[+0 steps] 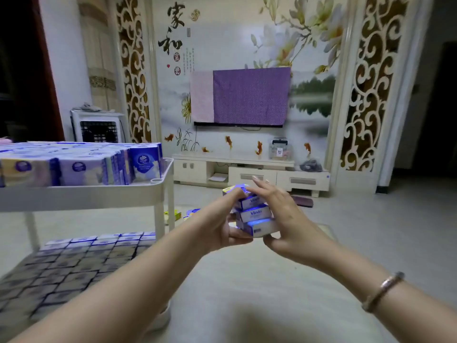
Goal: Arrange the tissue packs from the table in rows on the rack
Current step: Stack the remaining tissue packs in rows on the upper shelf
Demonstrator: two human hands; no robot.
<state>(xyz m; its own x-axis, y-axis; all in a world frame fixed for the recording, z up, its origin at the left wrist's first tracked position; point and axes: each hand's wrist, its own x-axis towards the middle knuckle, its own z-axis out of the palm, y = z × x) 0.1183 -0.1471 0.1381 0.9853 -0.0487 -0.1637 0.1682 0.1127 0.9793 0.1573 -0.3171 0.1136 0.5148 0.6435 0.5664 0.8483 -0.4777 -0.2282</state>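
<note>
Head view: my left hand (223, 222) grips a small stack of blue-and-white plastic-wrapped tissue packs (254, 211) from 9 o'clock. My right hand (284, 219) steadies it at 3, fingers curled round the base, likely squaring the packs so they go in as one row. White two-tier plastic rack (103, 194) at 9 o'clock, both shelves nearly full. Pale bench (247, 280) below; cloth-covered TV (239, 96) at 12.

Dim indoor room, soft and slightly blurred.
Wide-angle bending at edges; blue glare on the tissue packs (254, 214) between both hands.
</note>
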